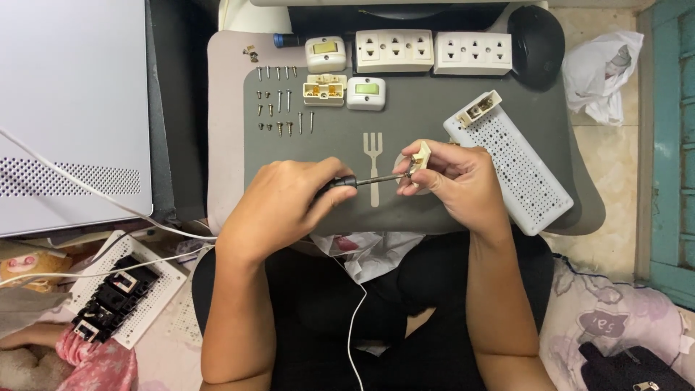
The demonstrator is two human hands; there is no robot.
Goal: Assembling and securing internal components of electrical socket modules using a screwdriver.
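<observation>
Cream plastic socket module sat pinched in the right hand above the grey desk mat. The left hand was clenched around the screwdriver, tip meeting the module's screw. Best practice: keep the shaft in line with the screw and brace the module firmly. Sorted screws lay well apart; the perforated white panel crowded the right side.

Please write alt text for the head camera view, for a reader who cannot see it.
Over a grey lap tray, the left hand drives a screwdriver into a small cream socket part held by the right hand. Screws lie in rows near sockets.
</observation>
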